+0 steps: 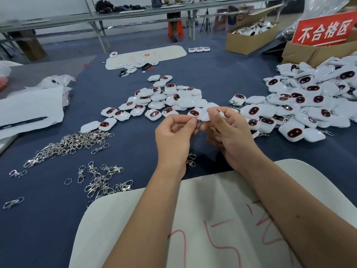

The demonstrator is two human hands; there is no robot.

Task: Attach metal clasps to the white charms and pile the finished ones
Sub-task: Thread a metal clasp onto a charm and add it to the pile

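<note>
Both forearms reach forward; left hand (174,132) pinches a clasp (195,118) against the charm (205,116) right hand (230,136) grips; steady both.

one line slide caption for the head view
Both hands fit a metal clasp onto a white charm.

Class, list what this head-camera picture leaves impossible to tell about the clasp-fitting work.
- Whether the clasp is hooked to the charm: too small, covered by left hand and right hand fingers.
- Finished pile: cut off by the right edge.
- Far shelf items: blurred.
</note>
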